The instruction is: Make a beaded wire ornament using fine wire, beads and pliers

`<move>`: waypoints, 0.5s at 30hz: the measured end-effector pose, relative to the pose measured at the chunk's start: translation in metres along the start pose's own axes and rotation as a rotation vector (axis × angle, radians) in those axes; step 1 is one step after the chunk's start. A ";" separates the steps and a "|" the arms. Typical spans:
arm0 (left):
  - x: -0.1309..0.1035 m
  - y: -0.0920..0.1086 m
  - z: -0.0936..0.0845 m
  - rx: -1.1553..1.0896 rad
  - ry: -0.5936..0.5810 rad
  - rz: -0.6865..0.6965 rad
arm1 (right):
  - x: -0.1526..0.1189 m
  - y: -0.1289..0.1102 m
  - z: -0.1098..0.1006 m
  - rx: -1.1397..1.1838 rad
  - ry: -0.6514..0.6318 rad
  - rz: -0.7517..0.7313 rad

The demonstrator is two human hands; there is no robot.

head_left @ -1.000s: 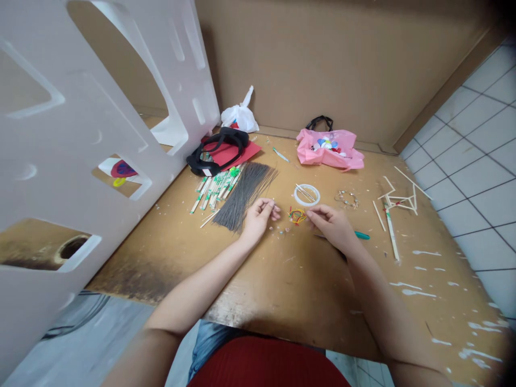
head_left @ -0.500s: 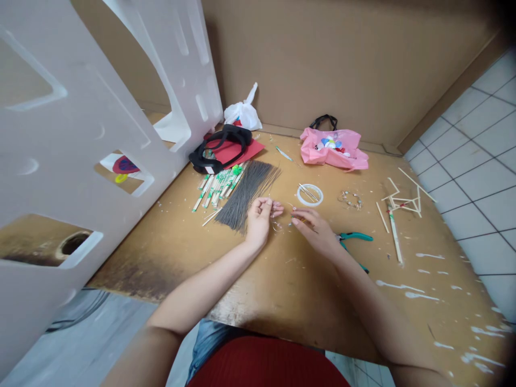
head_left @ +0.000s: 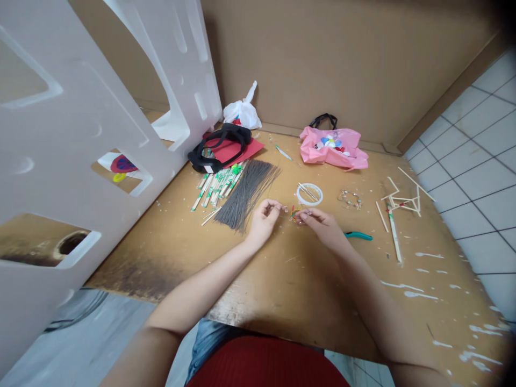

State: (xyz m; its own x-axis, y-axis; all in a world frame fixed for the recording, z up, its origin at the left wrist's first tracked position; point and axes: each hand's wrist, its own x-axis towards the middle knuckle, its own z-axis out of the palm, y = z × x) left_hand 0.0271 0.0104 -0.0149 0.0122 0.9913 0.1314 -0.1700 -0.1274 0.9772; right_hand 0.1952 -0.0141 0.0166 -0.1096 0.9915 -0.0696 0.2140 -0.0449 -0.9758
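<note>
My left hand is closed in a pinch over the middle of the table, with a thin wire at its fingertips. Opposite it, my right hand pinches the same fine wire piece, though its exact shape is too small to make out. Small red, yellow and green bits show between the hands, just left of the right fingertips. Pliers with teal handles lie partly hidden under my right wrist. Beyond the hands sits a white ring-shaped lid with thin metal tools across it.
Left of my hands lie a bundle of grey wires and wrapped chopsticks. A black headset strap rests on red paper. Farther back is a pink bag. A beaded wire loop and a stick frame lie right.
The right hand has moved slightly right and covers more of the pliers. Red, yellow and green bits now show more plainly between the hands. The left fingers have closed into a tighter pinch.
</note>
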 end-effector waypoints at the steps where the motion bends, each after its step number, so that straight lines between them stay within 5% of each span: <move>1: 0.000 0.001 -0.001 0.006 -0.017 0.006 | 0.001 0.000 -0.001 0.006 -0.001 0.014; 7: 0.000 0.001 0.000 0.003 -0.094 0.021 | 0.004 0.005 -0.003 0.257 -0.010 0.091; 15: -0.001 0.001 -0.001 0.071 -0.098 0.048 | 0.005 0.005 -0.007 0.210 0.033 0.009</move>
State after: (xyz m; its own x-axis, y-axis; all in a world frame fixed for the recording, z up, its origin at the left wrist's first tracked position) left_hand 0.0261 0.0090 -0.0138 0.1023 0.9763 0.1906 -0.1029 -0.1802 0.9782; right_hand 0.2021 -0.0084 0.0125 -0.0763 0.9943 -0.0746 0.0072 -0.0743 -0.9972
